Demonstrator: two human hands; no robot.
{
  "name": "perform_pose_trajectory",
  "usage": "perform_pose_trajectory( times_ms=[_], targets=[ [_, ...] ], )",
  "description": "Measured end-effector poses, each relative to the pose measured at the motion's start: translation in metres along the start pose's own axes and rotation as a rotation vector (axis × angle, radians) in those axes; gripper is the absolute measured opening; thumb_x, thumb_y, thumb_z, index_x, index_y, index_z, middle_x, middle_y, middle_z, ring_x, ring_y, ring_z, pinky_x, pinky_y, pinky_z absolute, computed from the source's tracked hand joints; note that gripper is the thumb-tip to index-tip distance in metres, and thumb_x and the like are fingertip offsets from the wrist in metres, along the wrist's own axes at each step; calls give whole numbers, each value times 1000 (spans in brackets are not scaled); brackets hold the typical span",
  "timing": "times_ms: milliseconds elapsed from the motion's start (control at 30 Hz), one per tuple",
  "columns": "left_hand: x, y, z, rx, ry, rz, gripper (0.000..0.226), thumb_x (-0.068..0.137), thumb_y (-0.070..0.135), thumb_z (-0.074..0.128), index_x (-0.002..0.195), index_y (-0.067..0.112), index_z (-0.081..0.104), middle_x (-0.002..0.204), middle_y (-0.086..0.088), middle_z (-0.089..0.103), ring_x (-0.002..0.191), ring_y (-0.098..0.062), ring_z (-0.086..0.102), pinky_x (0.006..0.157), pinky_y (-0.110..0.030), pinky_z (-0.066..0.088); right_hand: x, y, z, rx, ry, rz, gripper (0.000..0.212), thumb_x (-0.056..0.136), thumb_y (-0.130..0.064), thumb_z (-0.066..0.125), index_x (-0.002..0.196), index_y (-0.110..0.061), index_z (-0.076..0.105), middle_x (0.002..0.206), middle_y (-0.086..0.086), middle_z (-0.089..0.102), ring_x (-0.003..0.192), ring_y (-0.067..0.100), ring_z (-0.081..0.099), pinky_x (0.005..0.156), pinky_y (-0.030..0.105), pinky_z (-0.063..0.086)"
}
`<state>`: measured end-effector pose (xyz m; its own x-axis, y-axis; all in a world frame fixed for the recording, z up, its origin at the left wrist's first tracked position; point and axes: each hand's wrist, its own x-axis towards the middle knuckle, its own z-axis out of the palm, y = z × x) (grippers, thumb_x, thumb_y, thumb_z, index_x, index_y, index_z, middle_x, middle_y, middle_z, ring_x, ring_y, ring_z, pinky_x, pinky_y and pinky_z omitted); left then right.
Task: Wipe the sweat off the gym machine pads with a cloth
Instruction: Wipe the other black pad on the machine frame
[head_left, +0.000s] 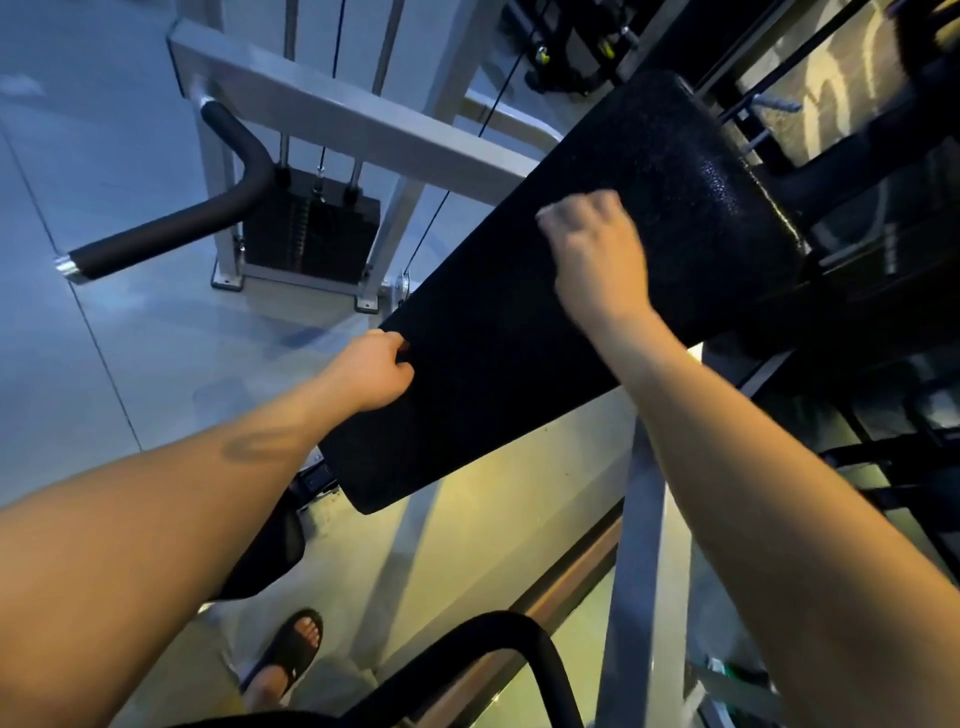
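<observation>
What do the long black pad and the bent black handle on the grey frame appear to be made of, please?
The long pad looks like black vinyl or leatherette upholstery: pebbled grain, glossy glints at its far end. The bent handle seems to be a matte rubber or foam sleeve over metal tube, judging by its shiny silver end cap.

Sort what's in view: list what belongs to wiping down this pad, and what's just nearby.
Belongs to the job:
pad
left hand, gripping the pad's edge
right hand, closed on the pad; no cloth can be made out

Just nearby:
weight stack
handle
cable
sandal
</observation>
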<state>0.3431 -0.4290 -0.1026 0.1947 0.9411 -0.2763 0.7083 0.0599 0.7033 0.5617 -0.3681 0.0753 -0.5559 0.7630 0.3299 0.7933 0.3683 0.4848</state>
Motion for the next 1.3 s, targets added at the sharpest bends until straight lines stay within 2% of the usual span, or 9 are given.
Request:
perform_pose_trajectory(
  times_ms=[67, 267, 433, 667, 833, 1033, 1100, 1200, 1300],
  targets=[
    [-2, 7, -1, -9, 23, 14, 35, 96, 22, 54, 127, 7, 59, 128, -13, 56, 106, -26, 56, 84, -33, 46, 9, 10, -6, 2, 68, 142, 39, 105, -15, 34, 109, -4, 71, 105, 8, 66, 98, 33, 58, 84, 42, 51],
    [-4, 24, -8, -105, 57, 80, 45, 97, 23, 53, 142, 14, 53, 139, -7, 52, 116, -20, 57, 89, -26, 45, -29, 16, -16, 24, -23, -14, 44, 105, -18, 29, 128, -12, 66, 120, 3, 64, 105, 31, 55, 90, 42, 48],
    [-5, 26, -7, -163, 86, 20, 38, 98, 20, 50, 135, 17, 59, 121, -3, 63, 81, -13, 61, 64, -25, 48, -22, 24, -23, 3, 109, 245, 37, 100, -9, 42, 126, -10, 68, 124, 4, 65, 105, 33, 54, 88, 37, 48],
    [-30, -26, 25, -176, 72, -125, 31, 95, 17, 47, 122, 19, 63, 87, 10, 59, 78, -14, 58, 72, -29, 46, -104, -104, 70, 286, -79, 8, 41, 97, -5, 34, 113, 3, 71, 111, 13, 67, 97, 31, 52, 92, 37, 54],
    [-46, -56, 38, -192, 56, -203, 31, 94, 17, 47, 119, 20, 66, 107, 1, 66, 94, -16, 59, 82, -28, 48, -162, -156, 106, 307, -449, -285, 14, 75, -5, 83, 87, -8, 77, 90, 5, 68, 88, 27, 62, 69, 33, 54],
    [-46, -46, 40, -197, 45, -175, 26, 96, 18, 50, 115, 20, 68, 107, 0, 66, 99, -19, 62, 89, -34, 53, -88, -95, 81, 172, -94, -95, 33, 99, -8, 41, 108, -1, 72, 110, 12, 63, 99, 32, 51, 77, 40, 50],
    [-44, -38, 42, -222, 33, -171, 25, 95, 19, 49, 113, 23, 67, 102, 3, 65, 92, -17, 62, 84, -33, 53, -88, -97, 85, 153, -91, -3, 31, 99, -6, 44, 113, 2, 70, 112, 13, 64, 102, 33, 52, 80, 40, 51],
    [-45, -29, 47, -250, 8, -165, 23, 96, 19, 51, 112, 25, 66, 95, 6, 63, 86, -12, 62, 78, -28, 50, -128, -134, 94, 196, -284, -144, 15, 84, -2, 74, 99, -2, 76, 101, 12, 67, 93, 31, 59, 81, 37, 53],
    [-48, -29, 48, -258, 6, -154, 22, 95, 19, 54, 112, 23, 66, 96, 7, 65, 90, -13, 63, 81, -29, 53, -140, -156, 104, 336, -722, -136, 23, 90, -4, 63, 107, -17, 73, 108, 2, 64, 100, 24, 56, 88, 31, 50]
  ],
)
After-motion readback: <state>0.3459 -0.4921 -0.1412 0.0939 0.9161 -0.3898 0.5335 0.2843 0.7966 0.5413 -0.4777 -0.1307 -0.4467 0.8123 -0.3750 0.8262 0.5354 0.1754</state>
